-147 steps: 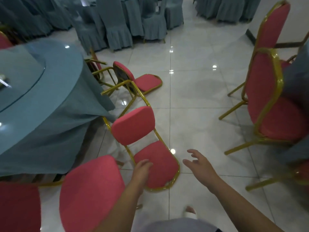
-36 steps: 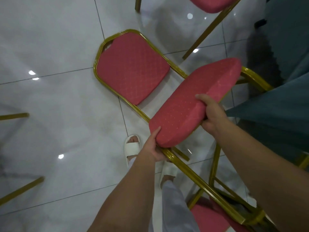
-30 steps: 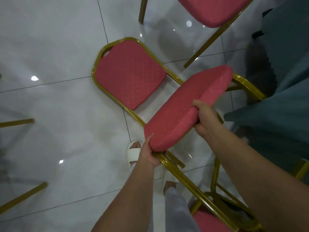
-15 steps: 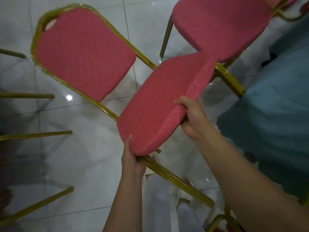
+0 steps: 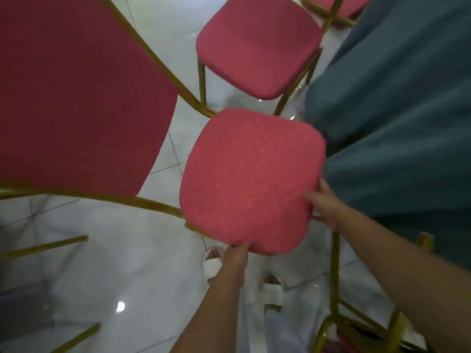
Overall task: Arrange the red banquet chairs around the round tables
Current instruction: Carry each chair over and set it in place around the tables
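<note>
**Swung up to near level, now tight against the table**

Tipped from a steep slant to almost flat within the last half second: red banquet chair (image 5: 153, 206), with the backrest (image 5: 76, 98) now filling the upper left, close to the camera. Sits just beside the teal tablecloth (image 5: 407, 98) of the round table on the right, seat cushion (image 5: 252, 179) touching or nearly touching the drape. Parked directly behind a neighbouring red chair (image 5: 257, 44) that already faces the table.

Gripped at two points. Right hand (image 5: 326, 207) clamps the cushion's right edge, thumb on top, fingers hidden underneath. Left hand (image 5: 235, 253) pinches the near corner. Cannot tell whether all legs touch the tiled floor (image 5: 102, 289).

Judged mid-placement, not released. Next: square the seat to the table edge, hold a gap from the neighbour, lower gently. Watch the white slippers (image 5: 214, 266) right under the near edge.
</note>
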The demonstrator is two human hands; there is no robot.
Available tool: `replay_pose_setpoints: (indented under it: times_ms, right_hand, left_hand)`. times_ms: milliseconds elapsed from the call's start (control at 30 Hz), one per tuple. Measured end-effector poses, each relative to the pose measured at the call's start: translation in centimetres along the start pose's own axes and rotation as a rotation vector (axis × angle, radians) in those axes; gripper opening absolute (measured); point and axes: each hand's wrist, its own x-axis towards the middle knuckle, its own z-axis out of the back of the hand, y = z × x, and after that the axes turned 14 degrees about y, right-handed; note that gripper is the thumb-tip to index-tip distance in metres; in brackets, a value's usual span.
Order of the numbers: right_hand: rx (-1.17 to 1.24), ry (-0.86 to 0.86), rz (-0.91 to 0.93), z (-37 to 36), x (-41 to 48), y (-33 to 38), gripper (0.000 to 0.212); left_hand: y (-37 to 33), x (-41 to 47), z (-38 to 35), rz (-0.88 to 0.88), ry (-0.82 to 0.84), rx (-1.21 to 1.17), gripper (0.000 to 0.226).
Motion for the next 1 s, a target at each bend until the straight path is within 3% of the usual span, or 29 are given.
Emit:
replay_pose_setpoints:
  times_ms: [67, 167, 300, 567, 733, 1000]
  right_hand:
    - [-0.038, 0.036, 0.006, 1.7, -3.5, -0.7, 0.054]
    - [-0.116, 0.089, 0.058, 3.8, -9.9, -1.6, 0.057]
    - [-0.258, 0.040, 0.146, 6.7, -19.4, -5.1, 0.059]
    - [-0.550, -0.270, 0.124, 10.2, -31.0, -13.9, 0.069]
    - [-0.447, -0.351, -0.034, 8.1, -35.8, -18.9, 0.076]
    - [-0.191, -0.583, -0.120, 1.8, -41.6, -23.7, 0.068]
  left_hand:
    - [-0.6, -1.9, -2.2, -0.086, -0.003, 0.174, 0.057]
    - [-1.6, -7.1, -5.8, -0.228, 0.051, 0.446, 0.066]
    - [-1.3, -15.0, -10.2, -0.321, 0.161, 0.739, 0.052]
    - [3.2, -23.2, -14.0, -0.245, 0.182, 1.120, 0.069]
    - [3.8, -24.6, -15.1, -0.203, 0.251, 1.347, 0.059]
    - [3.2, -26.1, -15.4, -0.231, 0.406, 1.491, 0.043]
